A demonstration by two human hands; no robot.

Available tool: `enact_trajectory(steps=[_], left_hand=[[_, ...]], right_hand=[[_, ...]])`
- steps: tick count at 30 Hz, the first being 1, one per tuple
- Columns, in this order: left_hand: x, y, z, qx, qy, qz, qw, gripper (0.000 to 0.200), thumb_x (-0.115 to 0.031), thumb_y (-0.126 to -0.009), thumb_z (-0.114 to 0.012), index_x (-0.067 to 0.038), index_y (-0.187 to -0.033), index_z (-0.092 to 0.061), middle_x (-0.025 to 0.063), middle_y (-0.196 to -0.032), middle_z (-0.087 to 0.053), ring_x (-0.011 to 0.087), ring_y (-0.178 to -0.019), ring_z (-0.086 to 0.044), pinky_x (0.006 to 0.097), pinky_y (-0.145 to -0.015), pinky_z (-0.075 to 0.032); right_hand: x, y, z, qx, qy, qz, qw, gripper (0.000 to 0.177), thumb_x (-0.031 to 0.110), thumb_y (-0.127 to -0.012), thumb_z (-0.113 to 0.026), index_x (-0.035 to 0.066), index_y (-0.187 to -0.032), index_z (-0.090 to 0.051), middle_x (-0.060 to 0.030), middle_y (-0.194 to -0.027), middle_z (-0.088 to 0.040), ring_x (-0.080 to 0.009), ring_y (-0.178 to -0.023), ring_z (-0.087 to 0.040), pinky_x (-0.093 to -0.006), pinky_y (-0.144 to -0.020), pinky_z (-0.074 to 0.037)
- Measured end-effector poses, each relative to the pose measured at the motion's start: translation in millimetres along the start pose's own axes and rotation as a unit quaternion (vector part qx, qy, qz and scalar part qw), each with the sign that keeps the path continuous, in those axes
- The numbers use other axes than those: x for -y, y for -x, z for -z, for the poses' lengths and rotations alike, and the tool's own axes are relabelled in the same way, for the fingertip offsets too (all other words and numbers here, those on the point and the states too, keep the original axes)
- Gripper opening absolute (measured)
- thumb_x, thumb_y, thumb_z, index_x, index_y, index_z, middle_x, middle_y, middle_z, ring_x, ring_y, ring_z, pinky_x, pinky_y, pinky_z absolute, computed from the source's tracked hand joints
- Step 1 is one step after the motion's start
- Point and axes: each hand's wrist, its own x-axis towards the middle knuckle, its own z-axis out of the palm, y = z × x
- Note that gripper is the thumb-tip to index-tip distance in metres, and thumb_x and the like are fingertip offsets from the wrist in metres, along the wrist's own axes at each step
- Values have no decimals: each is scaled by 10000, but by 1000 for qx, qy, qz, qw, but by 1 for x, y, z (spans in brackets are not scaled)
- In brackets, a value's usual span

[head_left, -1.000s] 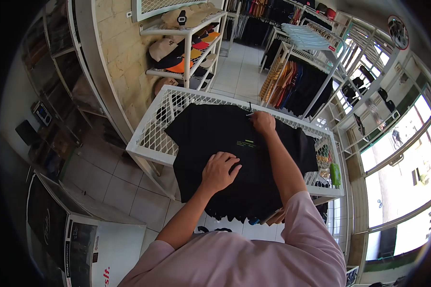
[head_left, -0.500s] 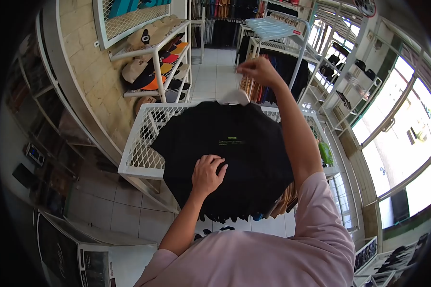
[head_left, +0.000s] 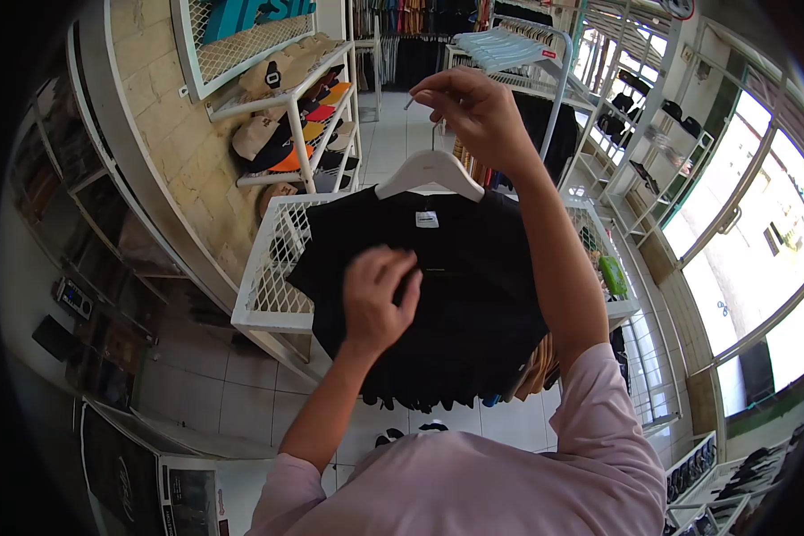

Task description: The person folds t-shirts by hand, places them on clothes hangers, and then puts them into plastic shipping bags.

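Note:
A black T-shirt hangs on a white clothes hanger in front of me, its pale neck label showing at the collar. My right hand is closed around the metal hook at the top of the hanger. Over the left chest of the shirt in this view is my left hand, slightly blurred, with its fingers loosely curled and apart and nothing in them. Behind the shirt, a white mesh-topped table is partly hidden.
At the left stands a white rack with several caps. Pale blue hangers hang from a rail beyond my right hand. A green packet lies at the table's right side. Brown garments hang below the table.
My right hand has raised the hanger, so more of it and the neck label now show. My left hand has lifted a little up and left over the shirt.

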Motion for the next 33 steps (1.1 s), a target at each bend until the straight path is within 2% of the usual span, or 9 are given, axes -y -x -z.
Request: enact_trajectory(steps=[3,6,9,13,17,21,24,28,33], left_hand=[[-10,-55,43,-98,-104,-31,989,482,-140,-899,-832,-80,-1350,-672,151,-1259,-687,391,-1273,-610,507,-1092,-474],[-3,-89,62,-52,-139,-60,987,463,-118,-911,-809,-93,-1350,-663,168,-1173,-723,385,-1166,-685,513,-981,-533],[-4,-81,75,97,-121,85,984,430,-101,-925,-785,-96,-1336,-663,181,-1040,-748,394,-996,-743,510,-827,-570],[-18,-59,100,34,-200,78,976,367,-107,-954,-752,-73,-1306,-653,217,-996,-748,429,-940,-736,510,-755,-565],[-56,-42,132,75,-260,200,942,315,-191,-1000,-737,-46,-1256,-625,185,-1036,-764,416,-957,-735,532,-788,-562],[-90,-16,143,40,-255,232,938,331,-268,-1017,-746,-4,-1188,-642,250,-1044,-717,483,-1004,-685,532,-791,-537],[-114,6,151,20,-294,276,915,385,-299,-976,-802,25,-1113,-645,230,-982,-683,456,-912,-669,502,-768,-515],[-138,30,179,30,-213,354,910,425,-320,-918,-865,39,-1016,-661,167,-891,-627,308,-792,-591,416,-733,-477],[-142,56,202,21,-176,431,885,426,-328,-931,-855,52,-998,-676,134,-877,-604,214,-794,-542,374,-728,-456]], right_hand=[[21,4,-6,17,-43,35,998,120,92,-1013,-756,20,-1098,-802,-76,-961,-766,-121,-778,-751,-277,-688,-576],[41,3,-12,17,-101,54,993,127,90,-1009,-761,31,-1109,-810,-73,-968,-774,-126,-766,-748,-277,-690,-585],[48,7,-21,-8,-132,78,988,149,109,-994,-783,39,-1122,-814,-84,-978,-772,-146,-789,-751,-299,-699,-592],[87,55,-19,-153,33,57,986,151,144,-927,-841,55,-1045,-809,-120,-967,-756,-205,-802,-741,-322,-670,-572],[104,133,-45,18,-80,-51,995,137,166,-940,-815,83,-1043,-782,-96,-801,-745,-248,-660,-727,-356,-585,-545],[100,177,-95,134,7,0,991,347,362,-1019,-717,61,-1192,-728,-117,-669,-719,-346,-586,-720,-425,-520,-542],[110,199,-115,169,27,-5,985,458,426,-1034,-674,-25,-1109,-704,-164,-570,-665,-374,-492,-681,-454,-466,-531],[129,215,-126,248,-38,-37,967,478,498,-1015,-677,22,-997,-711,-166,-627,-701,-414,-625,-725,-507,-560,-566],[150,220,-121,322,-217,-95,917,413,372,-972,-780,-32,-1034,-725,-131,-614,-690,-291,-556,-712,-416,-558,-557]])
